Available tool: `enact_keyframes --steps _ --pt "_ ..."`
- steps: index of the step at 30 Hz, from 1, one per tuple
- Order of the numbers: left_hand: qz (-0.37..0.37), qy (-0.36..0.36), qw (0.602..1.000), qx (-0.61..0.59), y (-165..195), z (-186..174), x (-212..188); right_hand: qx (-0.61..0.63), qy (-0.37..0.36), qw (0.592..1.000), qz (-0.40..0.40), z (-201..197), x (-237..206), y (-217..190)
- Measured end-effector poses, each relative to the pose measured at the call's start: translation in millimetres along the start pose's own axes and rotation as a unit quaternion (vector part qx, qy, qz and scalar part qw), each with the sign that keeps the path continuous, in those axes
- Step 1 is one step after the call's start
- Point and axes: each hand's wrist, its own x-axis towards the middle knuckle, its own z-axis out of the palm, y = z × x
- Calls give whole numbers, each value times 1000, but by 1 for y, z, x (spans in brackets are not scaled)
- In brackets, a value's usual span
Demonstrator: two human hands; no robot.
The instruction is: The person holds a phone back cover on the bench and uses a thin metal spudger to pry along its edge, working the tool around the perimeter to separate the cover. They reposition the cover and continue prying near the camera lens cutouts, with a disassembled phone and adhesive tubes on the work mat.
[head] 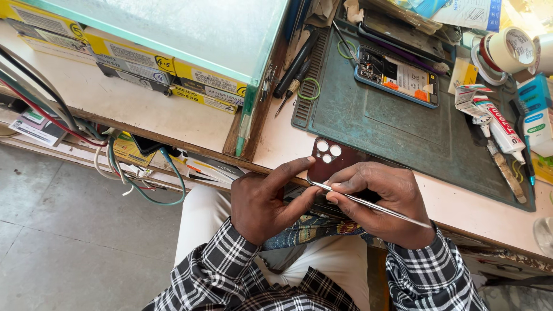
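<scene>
A dark phone back cover (327,161) is held over the worktop's (190,118) front edge by the left hand (268,198); tweezers (374,204), pinched in the right hand (380,198), are worked along its lower rim. Steady prying seems called for next.

A single view was recorded, from a camera worn on the head and directed steeply downward. The workbench (190,118) was seen from above its near edge, which ran obliquely from the left margin down to the lower right. The left hand (266,203) and right hand (377,201) were framed close, just beyond that edge, near the picture's centre. The green work mat (397,129) filled the upper right; the floor (63,230) was taken in at lower left.
</scene>
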Motion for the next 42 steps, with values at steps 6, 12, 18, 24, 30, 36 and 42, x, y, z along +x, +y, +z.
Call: enact_keyframes --steps 6,12,18,24,30,36,42 --pt "2 -2 1000 -8 -4 0 1 -2 -21 1000 -10 0 4 7" --pt "-8 -8 1000 -18 -11 2 3 9 -17 1000 8 2 6 11" --pt "5 3 1000 -27 -15 4 3 10 -37 999 10 2 12 14" --pt "-19 -16 999 -34 -16 5 5 30 -28 999 16 2 11 15" --pt "-5 -3 999 -39 -15 1 3 15 -22 999 19 5 11 13" --pt "-29 -7 999 -28 -11 3 4 2 -23 1000 3 5 12 11" --pt "-25 -10 999 -39 -7 6 6 33 5 999 30 -2 7 11"
